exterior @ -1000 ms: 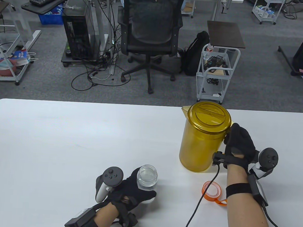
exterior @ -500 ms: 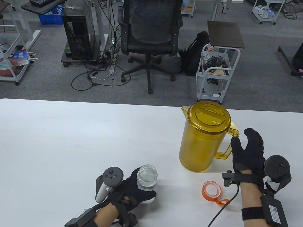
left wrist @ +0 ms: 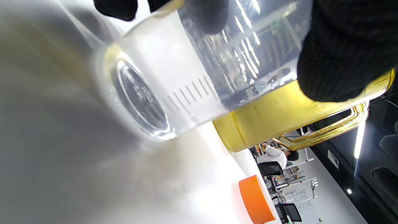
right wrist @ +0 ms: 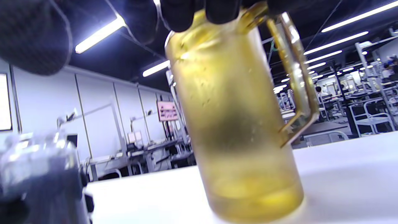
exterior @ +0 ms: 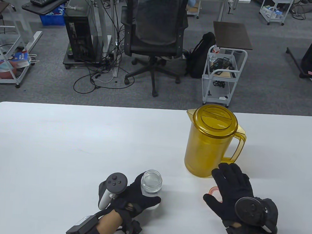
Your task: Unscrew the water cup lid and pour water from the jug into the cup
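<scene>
The amber plastic jug with its lid on stands upright at the right of the white table, handle to the right; nothing holds it. My left hand grips the clear, uncapped water cup near the front edge. In the left wrist view my fingers wrap the cup, with the jug behind it. The orange lid lies flat in front of the jug, mostly hidden under my right hand, which is spread palm down with straight fingers. The right wrist view shows the jug close ahead.
Beyond the table's far edge stand an office chair and a small white trolley on grey carpet. The lid shows orange on the tabletop in the left wrist view.
My right hand has let go of the jug handle, drawn back toward me and to the left, and now lies spread over the orange lid. Jug, cup and left hand have not moved.
</scene>
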Tool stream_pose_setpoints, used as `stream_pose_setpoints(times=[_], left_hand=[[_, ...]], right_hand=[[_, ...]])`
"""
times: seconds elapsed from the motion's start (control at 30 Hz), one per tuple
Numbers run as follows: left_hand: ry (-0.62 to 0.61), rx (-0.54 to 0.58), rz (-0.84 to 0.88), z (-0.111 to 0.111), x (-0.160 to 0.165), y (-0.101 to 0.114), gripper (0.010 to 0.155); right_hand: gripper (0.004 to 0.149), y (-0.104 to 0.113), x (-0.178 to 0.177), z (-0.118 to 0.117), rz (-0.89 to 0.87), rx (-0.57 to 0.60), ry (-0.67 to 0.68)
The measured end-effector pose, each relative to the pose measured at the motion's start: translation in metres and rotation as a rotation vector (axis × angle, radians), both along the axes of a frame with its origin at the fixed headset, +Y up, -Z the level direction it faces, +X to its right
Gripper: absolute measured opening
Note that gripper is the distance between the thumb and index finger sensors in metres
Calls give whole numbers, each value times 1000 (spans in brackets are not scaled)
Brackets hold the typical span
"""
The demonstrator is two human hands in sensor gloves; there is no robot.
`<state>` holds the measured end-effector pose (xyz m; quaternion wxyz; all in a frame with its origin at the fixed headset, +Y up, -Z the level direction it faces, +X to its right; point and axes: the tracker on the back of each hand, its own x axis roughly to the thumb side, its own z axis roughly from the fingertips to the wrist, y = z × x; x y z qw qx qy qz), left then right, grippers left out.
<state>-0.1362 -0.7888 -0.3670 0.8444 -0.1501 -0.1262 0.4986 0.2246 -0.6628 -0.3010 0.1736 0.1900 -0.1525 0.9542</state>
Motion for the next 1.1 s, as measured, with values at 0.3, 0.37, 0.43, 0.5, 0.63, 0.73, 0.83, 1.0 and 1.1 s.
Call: stream_pose_setpoints(times=[0.3,0.37,0.43,0.5,0.63,0.73,0.83,1.0,1.1], left_hand=[[-45,-9,-308,19,-34,14,122],[-56,21,-431,27,-47,21,116],[-32,67,-536,36,-62,29,111],[9,117,-590,44,-78,39,109],[115,297,-761,49,-98,56,102],[220,354,-789,50,-103,57,94],[204,357,-811,46,-103,59,95],[188,424,-850,44,-95,61,97],[177,425,-861,44,-93,61,97]], right_hand=[[87,-15,-8,1,30,-25,26],[87,-16,-7,1,35,-26,27],[87,-17,-6,3,38,-27,25],[87,-18,-4,4,46,-21,24],[87,-22,0,5,58,-32,13],[87,-26,3,4,53,-52,9],[88,-31,5,2,48,-65,5],[88,-35,6,-2,48,-82,7],[87,-35,5,-2,49,-82,4]])
